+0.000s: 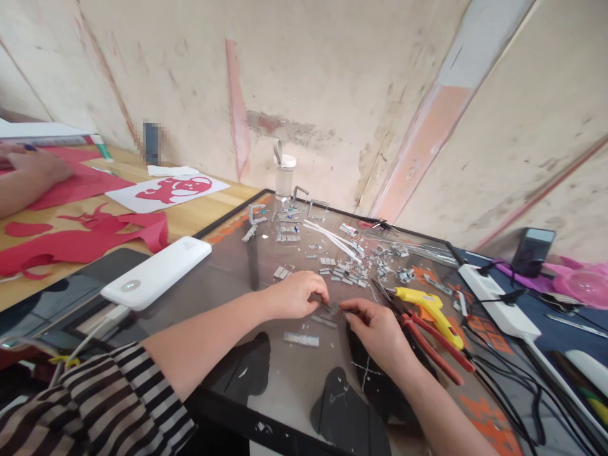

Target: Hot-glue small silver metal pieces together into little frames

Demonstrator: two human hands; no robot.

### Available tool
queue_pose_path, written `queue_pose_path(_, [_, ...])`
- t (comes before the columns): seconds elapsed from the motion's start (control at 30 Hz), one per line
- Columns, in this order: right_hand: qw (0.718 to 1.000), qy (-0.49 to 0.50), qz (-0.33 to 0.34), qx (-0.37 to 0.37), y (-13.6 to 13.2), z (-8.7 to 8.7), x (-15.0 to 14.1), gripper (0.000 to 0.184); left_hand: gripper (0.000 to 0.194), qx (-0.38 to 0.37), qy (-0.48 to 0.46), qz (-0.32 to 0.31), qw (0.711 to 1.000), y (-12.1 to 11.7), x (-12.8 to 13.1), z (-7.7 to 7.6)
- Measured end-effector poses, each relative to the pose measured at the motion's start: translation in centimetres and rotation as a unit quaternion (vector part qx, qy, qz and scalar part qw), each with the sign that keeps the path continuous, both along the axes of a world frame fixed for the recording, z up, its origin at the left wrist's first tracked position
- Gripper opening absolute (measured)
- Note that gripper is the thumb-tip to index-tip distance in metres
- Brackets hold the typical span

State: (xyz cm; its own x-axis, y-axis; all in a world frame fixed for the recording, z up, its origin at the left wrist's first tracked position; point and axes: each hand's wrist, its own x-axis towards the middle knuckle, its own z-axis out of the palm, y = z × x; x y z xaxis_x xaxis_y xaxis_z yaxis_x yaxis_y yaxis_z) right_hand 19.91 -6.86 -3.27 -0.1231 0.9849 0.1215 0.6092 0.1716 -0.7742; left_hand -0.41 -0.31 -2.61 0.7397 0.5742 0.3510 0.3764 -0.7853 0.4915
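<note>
My left hand (298, 295) is over the glass tabletop (280, 373), thumb and forefinger curled close together at a tiny grey piece. Facing it, my right hand (373, 326) has its fingertips pinched by the same spot. What either hand grips is too small to make out. Just below the fingers lies a thin grey strip (323, 322), and nearer me a wider grey strip (301, 340). Beyond the hands, many small grey pieces (349, 275) lie loose in a pile. Several white strips (332, 239) stretch behind them.
Red-handled pliers (439, 348) and a yellow glue gun (430, 310) lie right of my right hand, by a white power strip (498, 301) with cables. A white power bank (156, 272) is at left. Another person's hand (40, 171) rests on red paper. A lidded jar (285, 176) stands behind.
</note>
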Motion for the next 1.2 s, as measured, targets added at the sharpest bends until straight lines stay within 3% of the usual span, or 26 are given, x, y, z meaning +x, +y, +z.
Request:
queue_pose_path(0.2, [0.996, -0.051, 0.027, 0.065, 0.2, 0.3, 0.1, 0.018, 0.036, 0.010, 0.024, 0.014, 1.000, -0.6, 0.1, 0.4])
queue_pose_path(0.37, [0.994, -0.084, 0.025, 0.072, 0.2, 0.6, 0.5, 0.018, 0.042, 0.008, 0.055, 0.010, 0.998, -0.8, -0.1, 0.7])
queue_pose_path(0.7, [0.982, -0.181, 0.029, 0.049, 0.0, 1.2, 1.3, 0.014, 0.012, 0.009, 0.073, 0.025, 0.997, -0.2, -0.4, 0.4])
queue_pose_path(0.93, [0.981, -0.180, 0.035, 0.066, 0.0, 0.8, 0.8, 0.009, 0.008, 0.016, 0.072, 0.020, 0.997, -0.1, -0.5, 0.2])
queue_pose_path(1.2, [0.985, -0.162, -0.010, 0.059, 0.3, 0.5, -0.2, 0.012, 0.009, 0.005, 0.056, 0.022, 0.998, -0.4, 0.1, 0.0])
